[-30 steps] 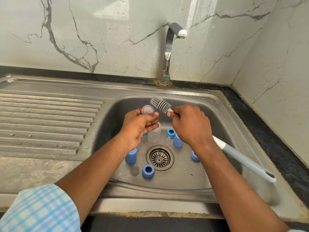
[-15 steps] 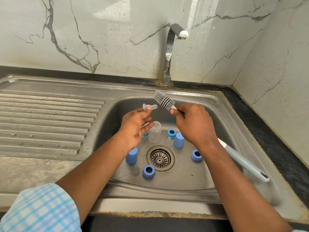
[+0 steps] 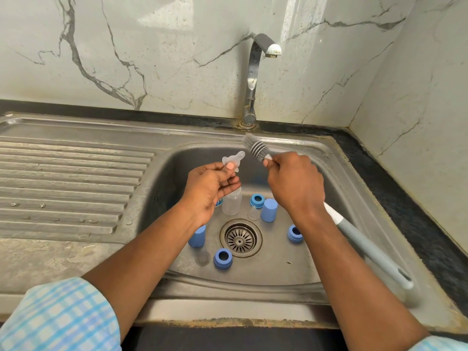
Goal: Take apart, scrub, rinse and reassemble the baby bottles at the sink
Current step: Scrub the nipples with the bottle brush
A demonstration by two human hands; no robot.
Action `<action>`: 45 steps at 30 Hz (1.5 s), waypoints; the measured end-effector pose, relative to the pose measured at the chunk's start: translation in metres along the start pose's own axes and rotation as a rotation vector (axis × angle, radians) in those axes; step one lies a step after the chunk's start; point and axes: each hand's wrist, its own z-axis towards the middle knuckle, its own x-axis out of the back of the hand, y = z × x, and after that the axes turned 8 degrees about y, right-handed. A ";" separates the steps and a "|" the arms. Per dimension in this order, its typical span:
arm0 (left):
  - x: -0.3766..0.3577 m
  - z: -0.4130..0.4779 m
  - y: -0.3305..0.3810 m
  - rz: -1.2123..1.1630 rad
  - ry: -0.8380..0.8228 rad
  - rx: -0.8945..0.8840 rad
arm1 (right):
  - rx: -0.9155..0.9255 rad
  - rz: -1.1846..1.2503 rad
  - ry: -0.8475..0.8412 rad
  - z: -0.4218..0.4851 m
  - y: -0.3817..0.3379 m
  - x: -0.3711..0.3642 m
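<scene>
Left hand (image 3: 210,186) pinches, right hand (image 3: 296,184) grips (both raised).

The sink (image 3: 76,138) is dull brushed stainless steel; the tap (image 3: 252,79) is glossy polished metal. The wall (image 3: 177,59) is glossy veined stone. The nipple (image 3: 234,158) is translucent and rubbery. The brush (image 3: 255,147) has a matt plastic handle. The 3 collars (image 3: 222,258) are matt blue plastic. The sleeve (image 3: 58,317) is woven cloth.

Bright even light, wall glare, wide-angle edge bending, sharp

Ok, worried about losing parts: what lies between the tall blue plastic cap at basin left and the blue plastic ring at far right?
The round metal drain strainer lies between them, as the head view shows.
</scene>
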 end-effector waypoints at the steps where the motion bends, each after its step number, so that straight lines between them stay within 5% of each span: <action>1: 0.000 0.000 0.001 -0.010 0.006 0.012 | -0.018 0.008 0.034 0.002 0.004 0.001; 8: 0.002 0.002 0.001 -0.030 0.009 0.061 | 0.176 0.246 -0.265 -0.007 -0.003 0.004; 16: 0.001 0.003 0.001 -0.065 -0.017 0.098 | 0.017 0.032 0.069 0.005 0.009 0.002; 24: 0.001 -0.003 0.000 0.016 -0.055 0.033 | 0.035 0.121 -0.223 0.007 0.027 0.006; 31: -0.002 -0.004 -0.006 0.100 -0.049 -0.022 | 0.017 0.107 -0.283 0.006 0.024 0.003; 39: -0.011 0.000 -0.026 0.414 -0.072 -0.133 | -0.104 0.068 -0.256 0.011 0.038 -0.002; 45: -0.031 0.024 -0.069 1.014 -0.269 -0.284 | -0.211 0.069 -0.187 0.018 0.058 -0.012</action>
